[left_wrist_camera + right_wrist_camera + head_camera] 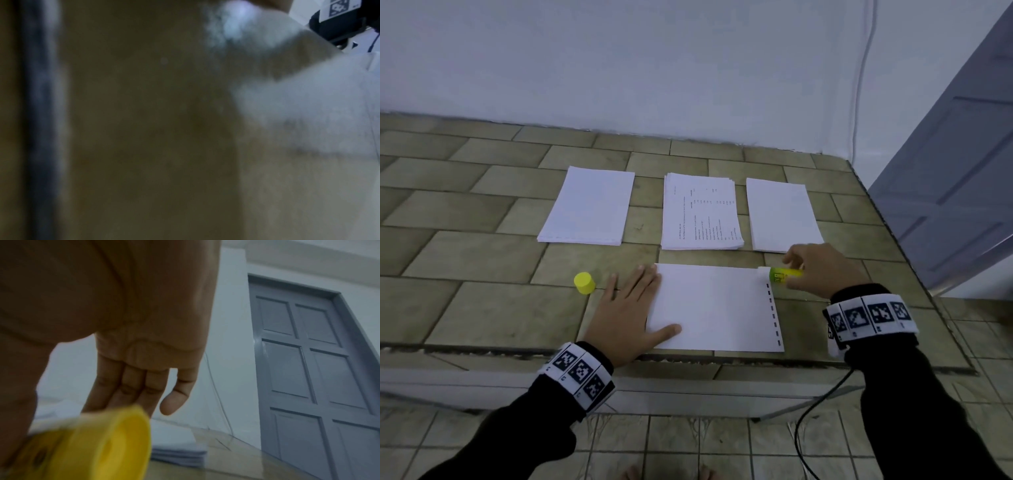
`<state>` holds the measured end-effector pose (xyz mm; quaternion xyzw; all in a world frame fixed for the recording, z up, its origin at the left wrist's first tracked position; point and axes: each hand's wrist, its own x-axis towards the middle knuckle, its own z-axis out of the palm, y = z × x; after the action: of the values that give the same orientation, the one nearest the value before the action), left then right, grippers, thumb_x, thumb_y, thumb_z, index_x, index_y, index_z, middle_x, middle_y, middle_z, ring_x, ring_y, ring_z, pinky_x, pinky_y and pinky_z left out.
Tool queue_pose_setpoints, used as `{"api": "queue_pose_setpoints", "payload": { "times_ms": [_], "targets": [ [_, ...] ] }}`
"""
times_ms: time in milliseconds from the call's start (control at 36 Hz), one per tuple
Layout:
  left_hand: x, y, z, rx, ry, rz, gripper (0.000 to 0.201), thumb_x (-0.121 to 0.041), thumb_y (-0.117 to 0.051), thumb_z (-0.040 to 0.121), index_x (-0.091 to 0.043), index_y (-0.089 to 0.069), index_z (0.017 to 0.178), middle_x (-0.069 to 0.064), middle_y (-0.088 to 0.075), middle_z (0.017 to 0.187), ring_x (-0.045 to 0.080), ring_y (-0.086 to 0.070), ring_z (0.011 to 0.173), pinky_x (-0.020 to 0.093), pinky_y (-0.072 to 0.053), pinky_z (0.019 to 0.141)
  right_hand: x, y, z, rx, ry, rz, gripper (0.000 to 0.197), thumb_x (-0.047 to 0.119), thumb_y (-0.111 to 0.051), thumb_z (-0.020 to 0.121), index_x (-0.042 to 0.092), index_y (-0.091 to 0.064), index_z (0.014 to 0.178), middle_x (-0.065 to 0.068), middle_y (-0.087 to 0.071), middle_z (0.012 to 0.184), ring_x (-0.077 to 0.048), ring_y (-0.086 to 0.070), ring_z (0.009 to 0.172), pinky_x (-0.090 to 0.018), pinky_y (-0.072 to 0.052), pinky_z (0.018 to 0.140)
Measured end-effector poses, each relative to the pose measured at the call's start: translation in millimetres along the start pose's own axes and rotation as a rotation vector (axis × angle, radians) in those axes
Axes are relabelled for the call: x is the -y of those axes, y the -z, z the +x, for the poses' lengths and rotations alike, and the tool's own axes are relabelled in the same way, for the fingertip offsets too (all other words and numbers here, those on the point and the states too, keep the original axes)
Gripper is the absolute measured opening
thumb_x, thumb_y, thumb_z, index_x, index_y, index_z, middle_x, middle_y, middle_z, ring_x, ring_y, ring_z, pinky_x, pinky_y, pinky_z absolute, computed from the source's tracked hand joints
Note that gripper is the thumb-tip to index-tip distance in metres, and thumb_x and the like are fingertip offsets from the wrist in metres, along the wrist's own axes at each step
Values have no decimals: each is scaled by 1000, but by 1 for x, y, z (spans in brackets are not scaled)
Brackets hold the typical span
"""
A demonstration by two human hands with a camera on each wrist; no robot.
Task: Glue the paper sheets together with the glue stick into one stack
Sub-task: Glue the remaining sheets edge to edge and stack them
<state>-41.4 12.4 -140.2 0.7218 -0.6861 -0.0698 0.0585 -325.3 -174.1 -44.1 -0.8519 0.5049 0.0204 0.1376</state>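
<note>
The left hand [626, 315] lies flat, fingers spread straight, pressing the left edge of a blank sheet [712, 308] at the tiled table's [482, 260] near edge. The right hand [815, 270] pinches the uncapped glue stick [784, 275], tip on the sheet's far right corner. Its yellow cap [584, 283] sits left of the hand; three paper piles [702, 212] lie behind.

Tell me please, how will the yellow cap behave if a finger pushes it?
The yellow cap looks small and hollow, so probably light. It lies on its round side on the tiled table, so it would likely roll.
</note>
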Motion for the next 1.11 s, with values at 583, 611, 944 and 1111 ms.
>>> {"api": "queue_pose_setpoints", "payload": {
  "times_ms": [583, 611, 944, 1111],
  "targets": [
    [0, 0, -1, 6, -15, 28, 110, -86, 6, 77, -12, -13, 156, -1, 0, 163, 15, 1, 150, 51, 0, 120, -39, -9, -5, -300, -402, 414, 38, 18, -73, 83, 2, -50, 109, -11, -54, 94, -24, -49, 82, -30, -34, 67],
    [0, -1, -1, 10, -15, 30, 110, -86, 6, 77, -12, -12, 156, -1, 1, 163, 15, 2, 150, 51, 0, 120, -39, -10, -5, -309, -406, 425, 39, 18, -73, 82, 1, -50, 110, -11, -53, 95, -24, -49, 83, -30, -34, 68],
    [1, -2, -1, -18, -21, 11, 98, -77, -2, 87, -10, -21, 154, 2, -9, 163, 18, -9, 150, 56, -12, 119, 4, -20, -20, 172, -461, 270, 32, 35, -59, 90, 7, -55, 74, -8, -62, 74, -15, -50, 56, -25, -36, 51],
    [2, -3, 0, -23, -31, 16, 89, -70, -1, 93, -8, -26, 153, 5, -16, 162, 19, -16, 149, 51, -9, 118, 43, -19, 12, -141, -186, 335, 10, 17, -61, 88, 7, -59, 86, -7, -62, 87, -20, -57, 82, -26, -40, 68]
  ]
}}
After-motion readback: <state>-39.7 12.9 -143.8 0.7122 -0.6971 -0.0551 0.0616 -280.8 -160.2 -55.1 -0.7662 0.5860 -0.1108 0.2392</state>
